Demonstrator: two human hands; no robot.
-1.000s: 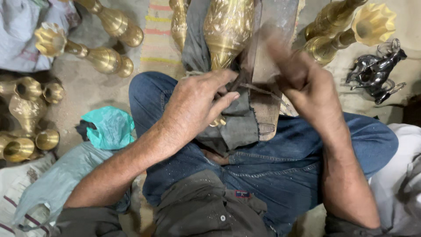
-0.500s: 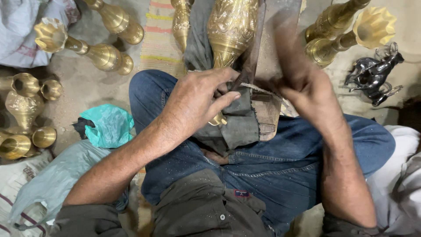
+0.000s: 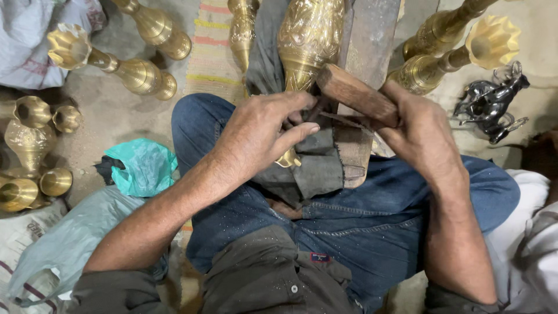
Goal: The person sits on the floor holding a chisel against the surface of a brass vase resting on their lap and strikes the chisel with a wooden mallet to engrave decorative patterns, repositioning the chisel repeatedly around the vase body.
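Brass vase, engraved, is laid across the lap with its long axis running from 12 to 6 o'clock. At 9 o'clock a teal plastic bag is crumpled on the floor. The left hand is pinched around a thin dark tool at the vase's narrow end. At 3 o'clock the right hand is clenched on a wooden mallet, slanted toward 10 o'clock, just above that tool.
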